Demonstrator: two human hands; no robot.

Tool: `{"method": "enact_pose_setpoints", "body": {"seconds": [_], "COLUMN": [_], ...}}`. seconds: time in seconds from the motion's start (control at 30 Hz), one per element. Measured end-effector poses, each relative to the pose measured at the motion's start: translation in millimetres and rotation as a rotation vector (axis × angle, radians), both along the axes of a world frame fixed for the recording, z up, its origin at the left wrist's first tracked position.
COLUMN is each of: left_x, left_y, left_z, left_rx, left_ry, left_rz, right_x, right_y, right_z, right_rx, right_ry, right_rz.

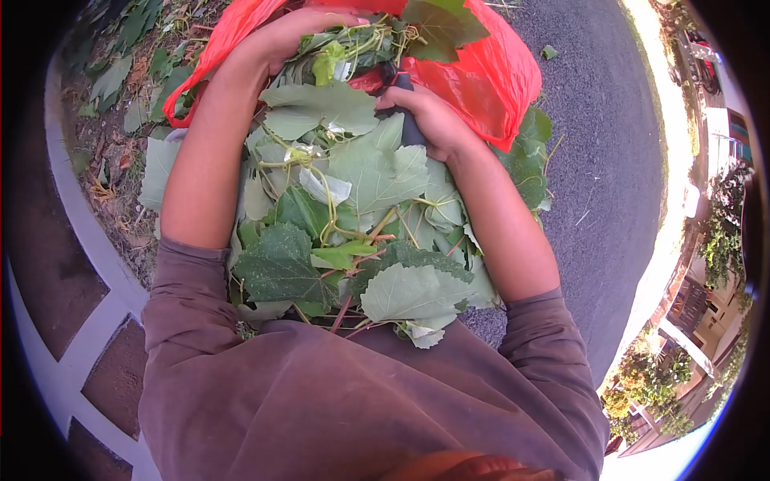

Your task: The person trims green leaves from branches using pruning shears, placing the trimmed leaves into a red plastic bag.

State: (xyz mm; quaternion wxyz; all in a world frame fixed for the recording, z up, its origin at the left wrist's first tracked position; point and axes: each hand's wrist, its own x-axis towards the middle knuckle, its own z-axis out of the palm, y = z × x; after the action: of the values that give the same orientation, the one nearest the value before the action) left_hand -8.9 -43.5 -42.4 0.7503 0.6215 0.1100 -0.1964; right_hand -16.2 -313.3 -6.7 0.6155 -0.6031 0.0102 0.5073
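A heap of broad green vine leaves (377,172) with thin stems and curling tendrils covers my lap and reaches up to the bag. My left hand (301,34) is at the top, closed over a bunch of leaves (329,52) at the mouth of a red plastic bag (509,68). Part of its fingers is hidden. Just right of the bunch, my right hand (429,116) grips a dark handle (411,128). The working end of that tool is lost among the leaves. One large leaf (445,28) lies across the bag's opening.
Grey asphalt (589,176) runs along the right. On the left is soil with fallen leaves (108,120), bordered by a pale concrete edging (76,200). Plants (642,393) and buildings stand at the far right.
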Motion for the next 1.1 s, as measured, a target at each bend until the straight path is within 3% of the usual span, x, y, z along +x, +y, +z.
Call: {"method": "enact_pose_setpoints", "body": {"seconds": [0.33, 0.47, 0.53, 0.6, 0.7, 0.73, 0.83, 0.87, 0.93, 1.07, 1.1], "left_x": [-10.1, -9.3, -8.5, -6.0, -6.1, -12.0, -20.8, -24.5, -29.6, -28.2, -23.5], "left_y": [-4.4, 14.0, 20.7, 11.2, -5.7, -12.7, -26.8, -30.7, -36.3, -38.6, -33.1], "left_z": [28.6, 42.2, 50.1, 50.7, 36.0, 45.6, 72.1, 80.3, 92.9, 84.8, 79.9], "left_rx": [0.148, 0.006, -0.087, 0.051, 0.446, 0.44, 0.8, 0.8, 0.937, 1.04, 0.893], "left_ry": [-0.061, -0.096, -0.119, -0.224, -0.598, -0.6, -0.634, -0.636, -0.873, -0.828, -0.726], "left_rz": [0.007, 0.193, 0.305, 0.374, 0.186, 0.177, 0.113, 0.106, 0.054, 0.064, 0.031], "right_x": [-5.0, 0.9, 0.0, -1.8, -1.6, -2.3, 3.2, 2.9, 3.1, 1.2, 1.5], "right_y": [5.3, 6.2, 5.1, 3.9, 3.2, 2.0, -2.2, -2.6, -1.0, -1.0, -0.6], "right_z": [-5.0, -2.1, 0.2, -2.7, 2.5, 4.4, -4.1, -4.0, -1.6, 2.5, 2.8], "right_rx": [-0.089, -0.079, -0.054, -0.05, -0.04, -0.03, 0.008, 0.01, -0.007, -0.003, 0.001], "right_ry": [-0.252, -0.212, -0.034, -0.072, -0.067, -0.025, -0.027, -0.026, -0.028, 0.003, 0.007], "right_rz": [-0.001, -0.02, -0.056, -0.024, 0.012, 0.014, 0.019, 0.013, 0.013, -0.035, -0.036]}}
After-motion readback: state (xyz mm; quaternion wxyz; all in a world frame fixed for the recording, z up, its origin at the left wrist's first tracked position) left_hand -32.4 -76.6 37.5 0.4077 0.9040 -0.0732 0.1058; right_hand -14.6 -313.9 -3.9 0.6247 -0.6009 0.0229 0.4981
